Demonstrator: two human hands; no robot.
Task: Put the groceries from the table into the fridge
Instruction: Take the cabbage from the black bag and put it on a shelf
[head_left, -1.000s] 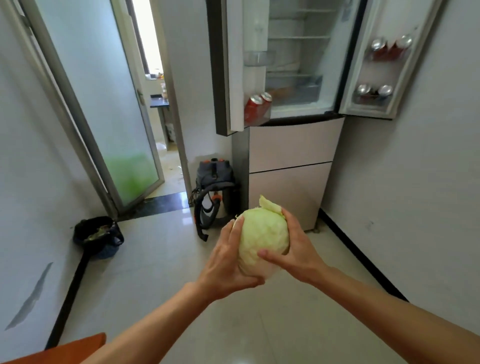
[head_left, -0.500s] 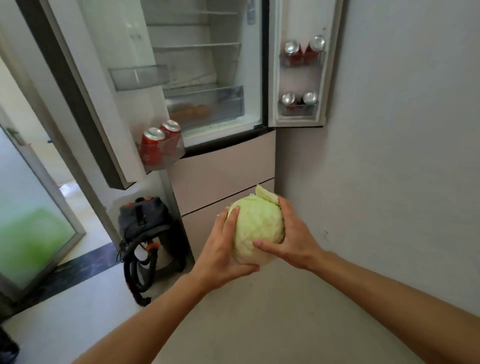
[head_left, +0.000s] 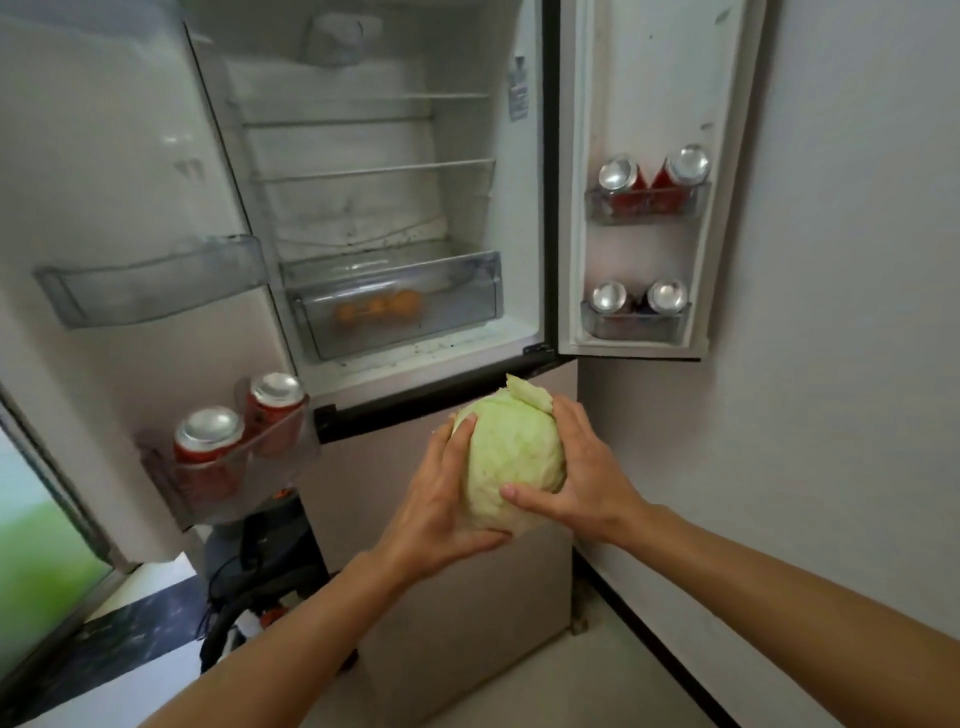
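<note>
A pale green cabbage (head_left: 511, 457) is held between both hands in front of the fridge's lower drawers. My left hand (head_left: 441, 499) cups its left and underside, and my right hand (head_left: 582, 478) wraps its right side with the thumb across the front. The fridge (head_left: 374, 218) stands straight ahead with both upper doors swung open. Its wire shelves look bare, and the clear crisper drawer (head_left: 400, 306) at the bottom holds orange fruit.
The left door (head_left: 130, 218) carries two red cans (head_left: 239, 441) in its lowest bin. The right door (head_left: 644, 182) holds cans in two bins and lies against the wall (head_left: 857, 312). A dark vacuum cleaner (head_left: 260, 571) sits on the floor left of the fridge.
The view has closed in on the fridge and turned right, so the fridge now fills the frame. Both hands keep the same hold on the cabbage, now just below the open compartment.
</note>
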